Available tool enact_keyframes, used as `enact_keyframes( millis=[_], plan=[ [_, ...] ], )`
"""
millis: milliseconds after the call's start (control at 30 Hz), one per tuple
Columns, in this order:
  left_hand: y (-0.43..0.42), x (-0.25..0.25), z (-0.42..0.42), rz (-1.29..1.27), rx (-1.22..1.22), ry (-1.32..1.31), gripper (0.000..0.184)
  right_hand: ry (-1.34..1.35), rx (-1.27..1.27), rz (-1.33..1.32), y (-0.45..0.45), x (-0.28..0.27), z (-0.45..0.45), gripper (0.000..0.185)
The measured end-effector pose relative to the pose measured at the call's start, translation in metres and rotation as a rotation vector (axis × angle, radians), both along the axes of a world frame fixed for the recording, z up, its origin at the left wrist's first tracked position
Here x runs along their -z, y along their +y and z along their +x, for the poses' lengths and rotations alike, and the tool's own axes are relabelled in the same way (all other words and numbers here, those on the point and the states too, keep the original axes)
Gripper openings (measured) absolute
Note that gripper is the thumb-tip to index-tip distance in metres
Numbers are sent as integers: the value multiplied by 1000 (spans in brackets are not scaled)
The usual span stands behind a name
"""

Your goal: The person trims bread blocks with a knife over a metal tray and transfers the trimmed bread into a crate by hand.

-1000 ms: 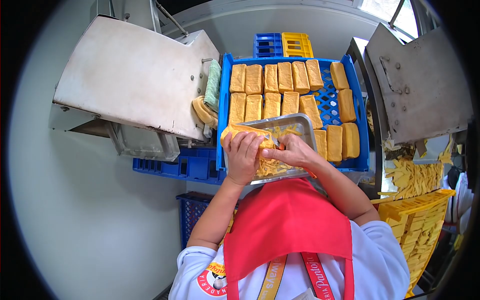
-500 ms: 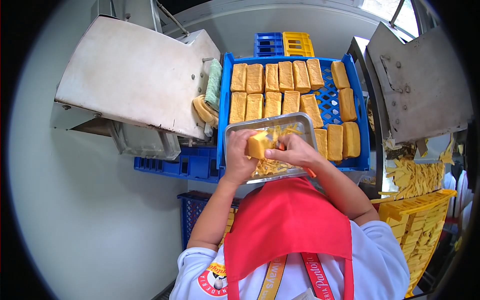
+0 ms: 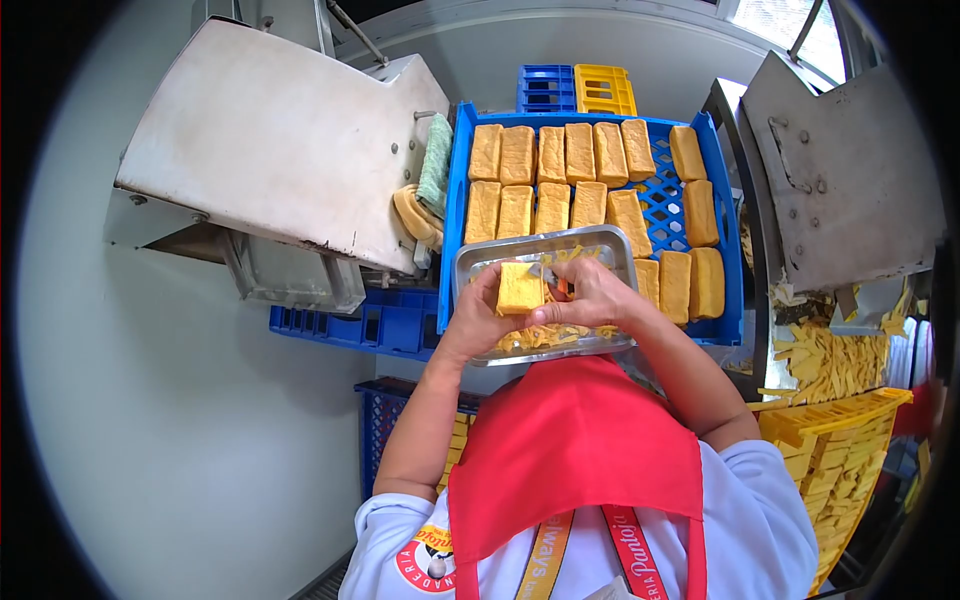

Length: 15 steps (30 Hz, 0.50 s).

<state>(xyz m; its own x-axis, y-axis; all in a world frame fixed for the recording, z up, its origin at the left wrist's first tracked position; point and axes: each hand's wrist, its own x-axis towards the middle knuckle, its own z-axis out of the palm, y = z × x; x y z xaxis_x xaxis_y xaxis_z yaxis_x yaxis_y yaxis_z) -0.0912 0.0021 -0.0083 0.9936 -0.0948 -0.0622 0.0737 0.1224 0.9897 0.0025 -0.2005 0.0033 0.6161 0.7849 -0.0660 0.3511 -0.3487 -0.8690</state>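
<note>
Over a metal tray (image 3: 465,262), my left hand (image 3: 478,318) is closed around a loaf of bread (image 3: 520,290), whose pale yellow cut face is turned toward me. Fingers of my right hand (image 3: 598,295) wrap an orange-handled knife (image 3: 537,270). Its short metal blade lies against the loaf's upper right edge, and most of the handle is hidden by the fingers. My right thumb is at the loaf's lower right side. Below both hands, thin crust trimmings (image 3: 540,335) lie in the tray. The tray's far part overlaps the blue crate (image 3: 452,200).
Rows of brown loaves (image 3: 580,153) fill much of the blue crate. Metal machines stand at left (image 3: 270,140) and right (image 3: 850,180). A green cloth (image 3: 434,165) hangs by the left one. At lower right is a yellow crate (image 3: 815,415) with sliced pieces.
The loaf has turned so its cut face shows more squarely. My right hand has shifted slightly, and the knife's blade now shows at the loaf's edge. The whole view has moved a little.
</note>
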Motion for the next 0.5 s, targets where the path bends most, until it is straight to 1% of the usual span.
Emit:
enact_keyframes(
  millis=[100,133,167,200,233,267,300,367,400,433,500],
  plan=[
    [-4,1,2,39,-53,2,66,1,66,55,4,5,-6,68],
    [-5,4,2,90,-126,-28,64,-1,68,54,5,6,-7,68],
    [-7,6,3,140,-199,-58,63,43,105,19,5,6,-7,68],
    [-11,7,4,137,-196,-60,63,87,143,-16,5,7,-7,68],
    [-15,7,6,192,-286,-102,61,85,146,-17,6,8,-8,68],
    [-19,8,7,246,-378,-144,60,32,201,-34,7,10,-9,68],
    [-21,12,8,244,-376,-147,60,-21,254,-50,8,9,-10,69],
    [-22,27,11,466,-505,-345,62,-66,268,-60,9,4,-15,69],
    [-25,27,12,573,-543,-359,62,-108,281,-67,9,1,-17,69],
    [-28,27,13,570,-542,-362,62,-111,283,-68,11,3,-20,69],
    [-31,25,14,748,-621,-431,57,-58,335,19,14,9,-24,70]
  ],
)
